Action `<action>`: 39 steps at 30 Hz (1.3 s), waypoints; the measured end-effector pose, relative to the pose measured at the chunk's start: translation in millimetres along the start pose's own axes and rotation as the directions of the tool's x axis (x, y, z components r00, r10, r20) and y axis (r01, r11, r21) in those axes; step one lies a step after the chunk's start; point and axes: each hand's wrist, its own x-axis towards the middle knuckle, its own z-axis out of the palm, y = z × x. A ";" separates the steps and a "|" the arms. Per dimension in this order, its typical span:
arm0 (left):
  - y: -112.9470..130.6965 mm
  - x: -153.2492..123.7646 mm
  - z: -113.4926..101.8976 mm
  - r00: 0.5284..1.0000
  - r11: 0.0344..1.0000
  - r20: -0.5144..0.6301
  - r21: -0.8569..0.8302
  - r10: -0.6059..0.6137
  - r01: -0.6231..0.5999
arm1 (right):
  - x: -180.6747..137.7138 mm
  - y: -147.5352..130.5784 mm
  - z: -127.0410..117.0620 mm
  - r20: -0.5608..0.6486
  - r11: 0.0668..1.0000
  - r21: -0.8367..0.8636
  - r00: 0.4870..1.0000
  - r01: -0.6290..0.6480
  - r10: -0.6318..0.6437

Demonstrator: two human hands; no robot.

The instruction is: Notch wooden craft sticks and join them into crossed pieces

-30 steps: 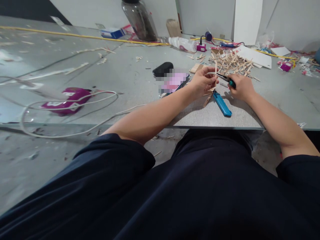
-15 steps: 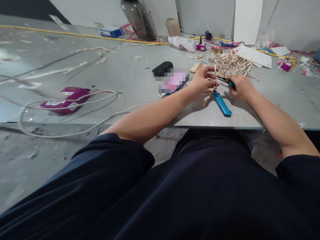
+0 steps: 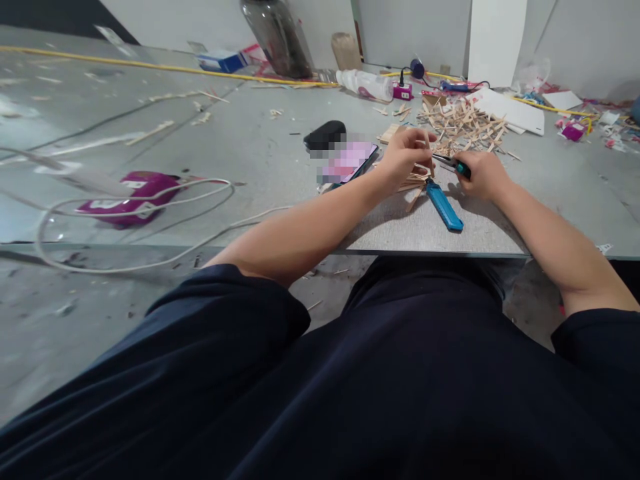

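My left hand [image 3: 406, 157] pinches a thin wooden stick [image 3: 429, 155], held nearly upright above the table. My right hand [image 3: 481, 173] is closed around dark-and-green-handled pliers [image 3: 463, 169], whose metal jaws point left toward the stick. Whether the jaws touch the stick, I cannot tell. Just below both hands lies a blue utility knife [image 3: 444, 205]. Some loose wooden sticks [image 3: 414, 187] lie under my left hand, partly hidden by it. Behind the hands spreads a heap of short wooden sticks [image 3: 463, 127].
Left of my hands are a phone [image 3: 350, 162] and a black case [image 3: 325, 135]. A purple power strip [image 3: 135, 197] with a looping white cable sits farther left. A plastic bottle [image 3: 364, 85] lies at the back, near a large dark jar [image 3: 277, 40]. White board pieces [image 3: 510, 113] lie behind the heap.
The stick in my left hand has tilted slightly, its top leaning left. My right hand keeps its grip on the pliers, almost unmoved.
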 end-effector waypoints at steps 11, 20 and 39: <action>0.8 10.8 -1.9 0.998 0.998 -0.050 -0.057 -0.029 0.027 | 0.5 3.7 6.6 -0.079 0.994 0.037 0.992 0.099 -0.096; -4.6 11.1 6.1 0.999 0.987 -0.041 -0.160 -0.032 0.025 | 0.2 0.3 7.3 -0.081 0.995 0.042 0.993 0.085 -0.082; -17.2 15.0 4.3 0.985 0.937 0.025 -0.305 -0.170 0.169 | -2.3 -7.2 4.5 -0.037 0.997 0.052 0.998 0.061 -0.059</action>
